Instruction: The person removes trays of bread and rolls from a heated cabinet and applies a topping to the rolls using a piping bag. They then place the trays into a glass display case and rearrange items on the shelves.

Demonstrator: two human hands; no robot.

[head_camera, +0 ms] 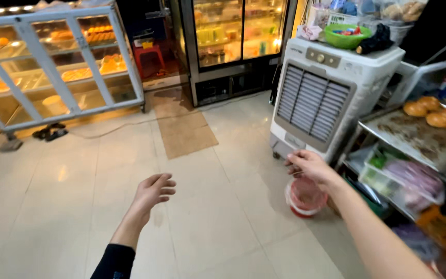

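Note:
My left hand (154,190) hangs over the tiled floor with its fingers loosely curled and nothing in it. My right hand (308,164) reaches toward the lower corner of a white air cooler (321,93), fingers pinched together; I cannot make out anything between them. A red and white bucket (304,198) stands on the floor just below that hand. To the right, a metal tray (414,137) carries several golden buns (437,114).
A glass display case (52,62) with baked goods stands at the back left, a lit glass-door fridge (238,36) behind. A brown mat (184,132) lies on the floor. A green bowl (346,35) sits on the cooler. Shelves with bags fill the right side.

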